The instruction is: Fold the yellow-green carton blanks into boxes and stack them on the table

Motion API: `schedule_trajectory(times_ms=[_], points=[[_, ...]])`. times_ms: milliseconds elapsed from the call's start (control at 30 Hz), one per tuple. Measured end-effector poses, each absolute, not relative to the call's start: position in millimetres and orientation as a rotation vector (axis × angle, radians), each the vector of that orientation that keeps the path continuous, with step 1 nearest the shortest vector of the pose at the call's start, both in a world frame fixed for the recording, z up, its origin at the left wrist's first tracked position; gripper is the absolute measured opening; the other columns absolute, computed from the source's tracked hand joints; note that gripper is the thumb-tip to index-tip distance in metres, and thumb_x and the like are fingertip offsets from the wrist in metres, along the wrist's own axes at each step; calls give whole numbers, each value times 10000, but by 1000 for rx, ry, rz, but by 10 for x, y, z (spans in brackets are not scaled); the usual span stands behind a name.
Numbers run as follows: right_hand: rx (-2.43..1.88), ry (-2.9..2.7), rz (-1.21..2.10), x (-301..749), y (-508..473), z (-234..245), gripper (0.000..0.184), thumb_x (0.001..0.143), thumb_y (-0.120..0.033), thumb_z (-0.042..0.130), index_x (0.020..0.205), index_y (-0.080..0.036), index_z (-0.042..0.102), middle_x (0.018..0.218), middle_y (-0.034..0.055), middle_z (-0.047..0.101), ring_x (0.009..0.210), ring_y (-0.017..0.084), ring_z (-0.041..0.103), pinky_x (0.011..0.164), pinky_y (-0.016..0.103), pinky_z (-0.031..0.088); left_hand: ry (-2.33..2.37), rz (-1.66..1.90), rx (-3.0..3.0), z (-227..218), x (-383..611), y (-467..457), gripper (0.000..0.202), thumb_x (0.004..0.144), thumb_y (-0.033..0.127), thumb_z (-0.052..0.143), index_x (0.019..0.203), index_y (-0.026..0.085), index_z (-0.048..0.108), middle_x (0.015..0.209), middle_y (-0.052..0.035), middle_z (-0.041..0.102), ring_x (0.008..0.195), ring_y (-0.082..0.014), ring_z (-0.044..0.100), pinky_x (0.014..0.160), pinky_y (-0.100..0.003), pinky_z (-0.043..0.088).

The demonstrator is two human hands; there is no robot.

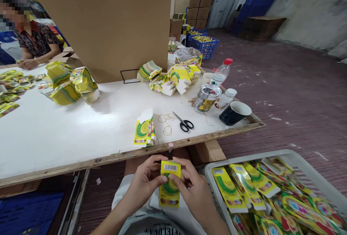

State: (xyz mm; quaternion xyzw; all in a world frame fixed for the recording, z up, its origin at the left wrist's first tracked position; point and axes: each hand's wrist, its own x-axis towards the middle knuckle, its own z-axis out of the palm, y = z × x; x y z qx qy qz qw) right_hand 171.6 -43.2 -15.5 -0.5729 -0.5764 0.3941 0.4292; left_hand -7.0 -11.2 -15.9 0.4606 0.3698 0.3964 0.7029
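Between my two hands, above my lap, is a small yellow and green carton (170,191) with a barcode on its upper end. My left hand (148,180) grips its left edge, thumb on the front face. My right hand (191,180) pinches the right edge the same way, its thumb near the carton's middle. On the table edge just ahead lies a small stack of flat cartons (143,130). Beside it are loose rubber bands (167,130) and black-handled scissors (183,122). To my right, a grey plastic basket (208,171) holds many similar yellow cartons (230,189).
A dark mug (234,114), a clear jar (206,99) and a red-capped bottle (222,71) stand at the table's right corner. Bundled cartons (176,77) lie by a tall cardboard panel (108,25). Another person (38,43) sits at the far left near more cartons.
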Motion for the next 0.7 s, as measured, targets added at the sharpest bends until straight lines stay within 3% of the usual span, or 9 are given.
schedule_trajectory(times_ms=[100, 200, 300, 400, 533, 600, 700], points=[[-1375, -1312, 926, 1745, -427, -168, 266, 900, -346, 656, 1116, -213, 738, 767, 18, 690, 655, 161, 624, 594, 239, 501, 876, 901, 1155, -204, -69, -130, 315, 805, 271, 797, 1099, 202, 706, 1091, -90, 759, 944, -214, 724, 817, -271, 565], [-1312, -1141, 992, 1731, -431, -188, 209, 888, -339, 682, 1043, -217, 750, 1009, 78, 750, 893, 215, 704, 784, 301, 569, 925, 925, 1357, -190, -57, -149, 206, 879, 237, 709, 1080, 214, 749, 1162, -101, 748, 1059, -232, 703, 903, -297, 563], [-1256, -1033, 988, 1678, -450, -215, 129, 867, -314, 712, 938, -211, 744, 917, 63, 754, 864, 210, 715, 783, 305, 584, 947, 1048, 1433, -132, -22, -143, 178, 905, 214, 672, 1048, 227, 776, 1154, -101, 761, 1089, -233, 697, 923, -307, 566], [-1191, -982, 922, 1605, -454, -240, 73, 842, -274, 741, 884, -215, 744, 901, 59, 757, 856, 203, 719, 768, 302, 594, 963, 1183, 1374, -87, 34, -139, 131, 882, 189, 701, 952, 223, 806, 1025, -89, 801, 976, -223, 742, 863, -293, 594], [-1175, -1000, 859, 1556, -427, -210, 75, 861, -279, 720, 895, -224, 758, 934, 72, 767, 904, 223, 728, 806, 334, 603, 967, 1248, 1325, -73, 153, -199, 117, 865, 169, 717, 920, 219, 808, 982, -86, 810, 933, -231, 761, 820, -298, 610], [-1253, -1086, 828, 1674, -445, -159, 130, 881, -313, 691, 942, -231, 770, 973, 84, 770, 916, 240, 727, 804, 342, 605, 944, 1254, 1415, -74, 209, -215, 156, 893, 166, 679, 976, 229, 796, 1004, -88, 806, 949, -232, 757, 835, -310, 605], [-1490, -1206, 703, 2218, -577, -98, 175, 819, -360, 756, 963, -266, 788, 963, 69, 779, 836, 250, 722, 693, 305, 593, 973, 1248, 1677, -79, 175, -94, 268, 914, 188, 648, 1163, 247, 727, 1190, -112, 757, 1129, -259, 694, 995, -377, 536]])
